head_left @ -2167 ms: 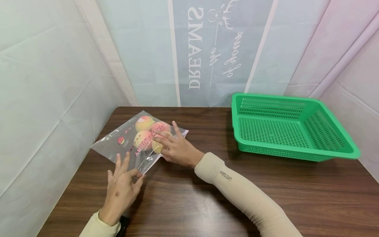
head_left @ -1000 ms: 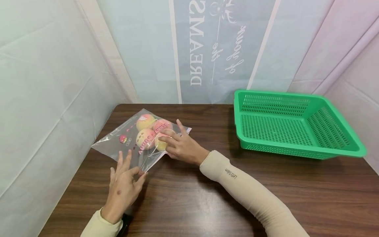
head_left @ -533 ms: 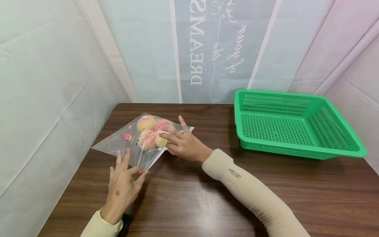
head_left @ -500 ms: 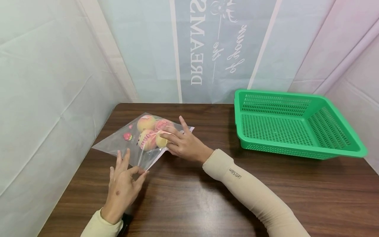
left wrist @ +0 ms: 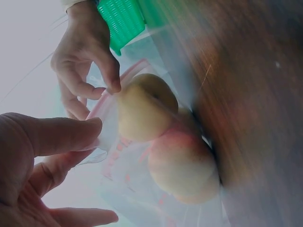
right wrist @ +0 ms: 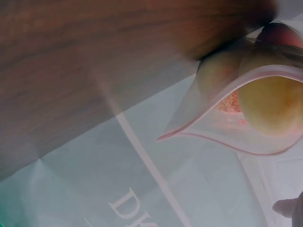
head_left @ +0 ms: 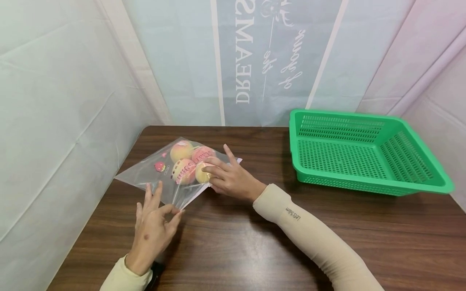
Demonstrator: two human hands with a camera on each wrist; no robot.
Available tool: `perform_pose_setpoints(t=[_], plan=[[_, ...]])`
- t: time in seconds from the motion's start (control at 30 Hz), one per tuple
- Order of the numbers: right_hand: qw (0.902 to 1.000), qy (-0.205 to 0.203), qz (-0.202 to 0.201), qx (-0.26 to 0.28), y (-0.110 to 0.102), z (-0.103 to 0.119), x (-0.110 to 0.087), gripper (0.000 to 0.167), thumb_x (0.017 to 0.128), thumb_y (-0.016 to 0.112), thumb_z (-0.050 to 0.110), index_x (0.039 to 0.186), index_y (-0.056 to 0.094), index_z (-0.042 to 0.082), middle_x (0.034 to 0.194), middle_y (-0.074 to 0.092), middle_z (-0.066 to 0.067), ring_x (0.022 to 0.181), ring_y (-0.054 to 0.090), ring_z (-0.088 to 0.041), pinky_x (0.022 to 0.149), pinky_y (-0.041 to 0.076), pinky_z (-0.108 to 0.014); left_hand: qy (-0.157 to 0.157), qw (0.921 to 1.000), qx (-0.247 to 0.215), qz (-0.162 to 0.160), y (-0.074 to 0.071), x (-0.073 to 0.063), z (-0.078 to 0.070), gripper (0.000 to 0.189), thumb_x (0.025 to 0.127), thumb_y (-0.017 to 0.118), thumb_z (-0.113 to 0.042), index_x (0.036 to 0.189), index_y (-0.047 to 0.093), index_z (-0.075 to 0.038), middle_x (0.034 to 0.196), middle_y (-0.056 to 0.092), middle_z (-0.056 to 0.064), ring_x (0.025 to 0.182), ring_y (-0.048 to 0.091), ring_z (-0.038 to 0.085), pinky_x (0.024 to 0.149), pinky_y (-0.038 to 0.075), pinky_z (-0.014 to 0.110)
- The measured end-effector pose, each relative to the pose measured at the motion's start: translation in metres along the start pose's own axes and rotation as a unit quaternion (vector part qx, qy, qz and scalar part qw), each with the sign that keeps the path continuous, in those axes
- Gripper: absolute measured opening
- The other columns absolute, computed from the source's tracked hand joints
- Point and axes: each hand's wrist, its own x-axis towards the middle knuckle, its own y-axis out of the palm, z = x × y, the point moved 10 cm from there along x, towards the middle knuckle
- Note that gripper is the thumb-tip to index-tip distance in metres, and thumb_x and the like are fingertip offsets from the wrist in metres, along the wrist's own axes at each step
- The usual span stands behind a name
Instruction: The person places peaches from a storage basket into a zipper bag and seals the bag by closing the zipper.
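Observation:
A clear plastic zip bag (head_left: 145, 173) with pink print lies on the table, several peaches (head_left: 183, 171) bunched inside near its mouth. My left hand (head_left: 151, 230) pinches the near corner of the bag's mouth between thumb and index finger, other fingers spread. Farther along the same edge, my right hand (head_left: 231, 178) pinches the rim, thumb and fingers on the film, as the left wrist view shows. In the right wrist view the pink-edged bag mouth (right wrist: 215, 111) gapes, with a yellowish peach (right wrist: 272, 104) just inside.
A green perforated plastic basket (head_left: 342, 159) stands at the back right of the brown wooden table (head_left: 233, 250). Pale cloth (head_left: 58, 101) hangs along the left side, and a printed cloth (head_left: 255, 60) hangs behind.
The bag's printed top film has slid toward the mouth, its strawberry print now closer to the peaches. Both hands keep their pinch and have shifted only slightly; the whole head view drifts a little.

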Motion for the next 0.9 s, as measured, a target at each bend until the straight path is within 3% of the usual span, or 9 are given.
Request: perform_pose_setpoints(t=[0.6,0.9], plan=[[0.9986,0.031,0.036,0.022,0.0050,-0.0082,-0.0039,0.011,0.084,0.078,0.022,0.080,0.069,0.017,0.122,0.063,-0.001,0.130,0.051,-0.026,0.111,0.016,-0.071,0.009,1.0000,0.001,-0.001,-0.0003,0.0012,-0.0027,0.030,0.065,0.090,0.002,0.061,0.066,-0.014,0.145,0.047,0.030,0.140,0.028,0.054,0.097,0.018,0.083],[0.9985,0.030,0.041,0.022,0.0066,-0.0095,-0.0071,0.014,0.083,0.079,0.024,0.081,0.067,0.017,0.122,0.062,-0.001,0.130,0.051,-0.027,0.110,0.017,-0.071,0.007,0.9999,0.001,0.014,0.0021,0.0010,-0.0035,0.032,0.065,0.090,0.003,0.060,0.065,-0.016,0.145,0.046,0.030,0.142,0.026,0.052,0.097,0.019,0.083]])
